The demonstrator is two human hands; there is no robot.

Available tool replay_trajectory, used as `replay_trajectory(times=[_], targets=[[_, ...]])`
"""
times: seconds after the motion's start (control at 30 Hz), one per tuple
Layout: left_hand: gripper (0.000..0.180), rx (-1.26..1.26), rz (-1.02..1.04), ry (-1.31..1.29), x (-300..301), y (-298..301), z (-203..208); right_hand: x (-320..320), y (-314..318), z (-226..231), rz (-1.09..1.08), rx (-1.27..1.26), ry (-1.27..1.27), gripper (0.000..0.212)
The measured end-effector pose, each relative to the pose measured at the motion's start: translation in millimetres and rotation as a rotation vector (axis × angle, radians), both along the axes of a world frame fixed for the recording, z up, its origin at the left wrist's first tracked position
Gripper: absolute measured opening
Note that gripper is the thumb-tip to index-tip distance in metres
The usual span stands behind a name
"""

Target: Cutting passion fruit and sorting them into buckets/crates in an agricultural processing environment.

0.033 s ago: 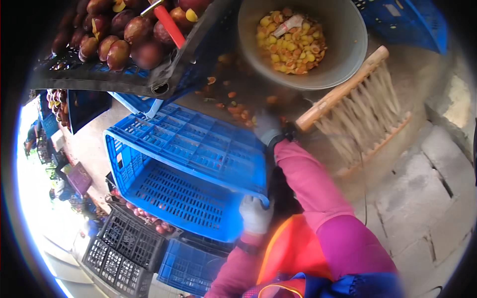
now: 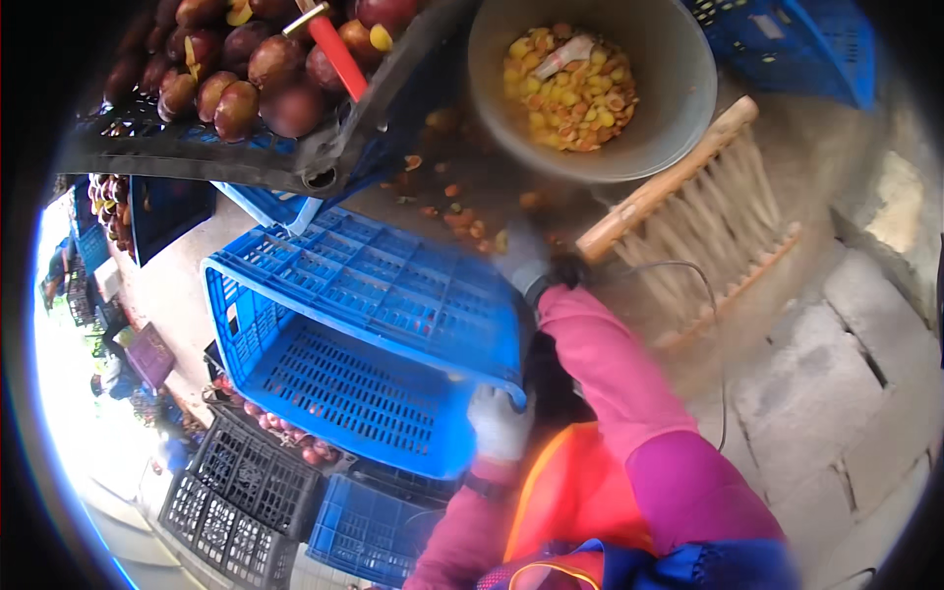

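Head view: left hand grips a blue crate by its rim.

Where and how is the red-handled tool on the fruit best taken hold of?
Best, I think, by the middle of the red handle, coming from the lower right of the picture. The handle is long, slim and uncovered, and points that way toward the black edge; the metal end lies over the dark red fruit.
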State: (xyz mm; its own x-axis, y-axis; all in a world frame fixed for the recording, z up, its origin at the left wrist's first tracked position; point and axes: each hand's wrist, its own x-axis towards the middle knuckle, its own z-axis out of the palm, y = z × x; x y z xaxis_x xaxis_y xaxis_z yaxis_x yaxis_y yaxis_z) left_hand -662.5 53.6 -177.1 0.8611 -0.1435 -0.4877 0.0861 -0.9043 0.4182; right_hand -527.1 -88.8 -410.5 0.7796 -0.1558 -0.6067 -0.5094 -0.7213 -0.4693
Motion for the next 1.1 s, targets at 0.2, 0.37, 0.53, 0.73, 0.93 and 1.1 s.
replay_trajectory(times=[0.2, 0.37, 0.53, 0.73, 0.93, 1.1], targets=[[0.040, 0.163, -0.017, 0.114, -5, 9, 23, 6, 16, 279, -0.379, 0.411, -0.245, 0.063], [0.058, 0.236, -0.157, 0.440, 23, 13, 72, -27, 28, 439, 0.134, 0.787, -0.198, 0.087], [0.077, 0.102, -0.263, 0.575, 89, 50, 199, -53, -115, 564, 0.400, 0.636, 0.187, 0.084], [0.091, -0.382, -0.040, 0.523, 96, 60, 406, -88, -237, 737, 0.651, 0.278, 0.771, 0.085], [0.054, -0.293, -0.572, 0.544, 29, 33, 473, -69, -260, 873, 0.687, -0.121, 0.254, 0.074], [0.043, -0.564, 0.104, 0.695, 63, 15, 517, -22, -293, 893, 0.844, -0.353, 0.347, 0.065]])
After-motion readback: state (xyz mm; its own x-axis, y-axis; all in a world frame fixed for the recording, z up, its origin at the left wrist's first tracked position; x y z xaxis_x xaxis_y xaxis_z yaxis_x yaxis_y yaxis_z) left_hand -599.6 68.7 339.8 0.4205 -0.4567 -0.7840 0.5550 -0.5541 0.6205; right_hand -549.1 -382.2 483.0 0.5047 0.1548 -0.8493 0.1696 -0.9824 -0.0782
